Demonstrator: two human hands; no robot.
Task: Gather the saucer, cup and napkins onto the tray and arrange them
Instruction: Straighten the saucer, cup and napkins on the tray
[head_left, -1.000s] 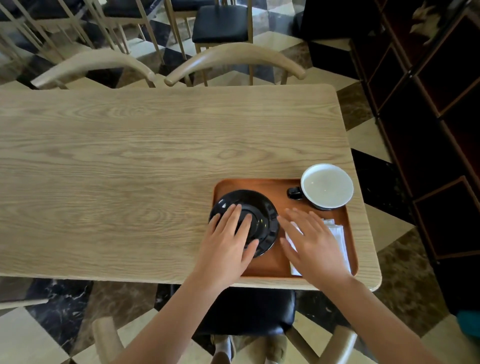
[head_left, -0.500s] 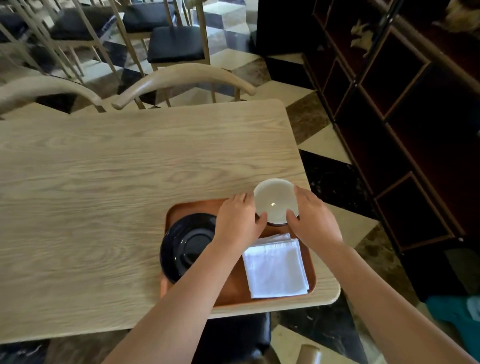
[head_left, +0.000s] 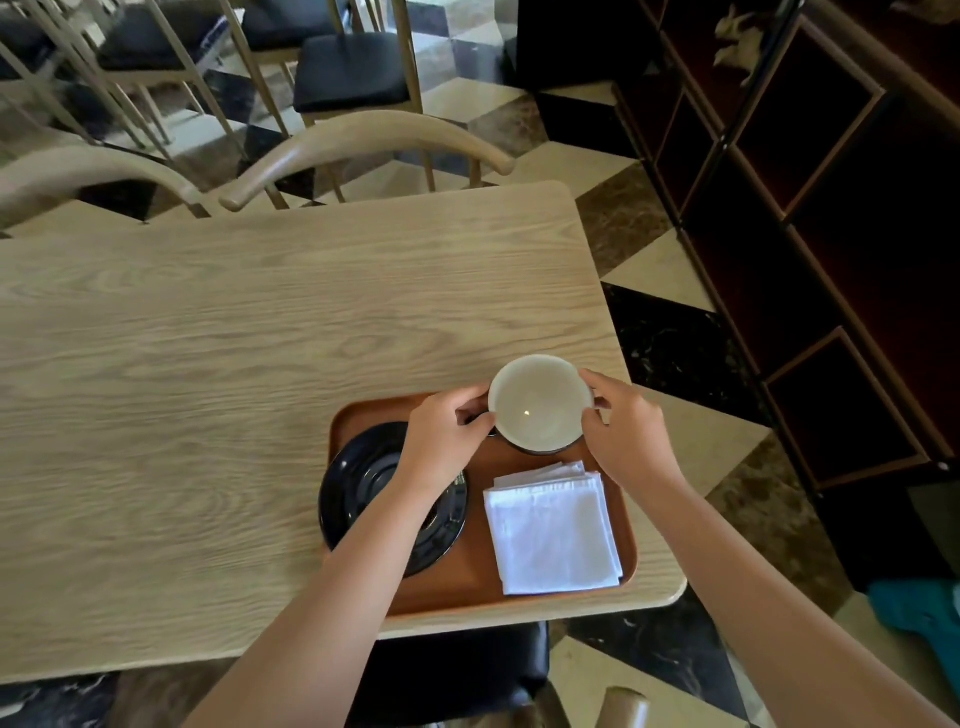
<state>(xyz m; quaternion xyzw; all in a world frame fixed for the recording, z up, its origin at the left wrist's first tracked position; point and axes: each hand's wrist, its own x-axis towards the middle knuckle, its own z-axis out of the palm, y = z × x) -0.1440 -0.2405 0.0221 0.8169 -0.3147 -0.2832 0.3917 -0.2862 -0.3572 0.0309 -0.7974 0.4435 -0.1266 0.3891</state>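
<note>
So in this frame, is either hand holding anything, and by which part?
Both hands hold the cup: the left hand at its handle side, the right hand with its grip on the opposite rim. Whether it is lifted off the tray cannot be told.

Left hand (head_left: 447, 434) and right hand (head_left: 621, 426) grip the cup (head_left: 537, 402) over the tray (head_left: 467, 577).
</note>
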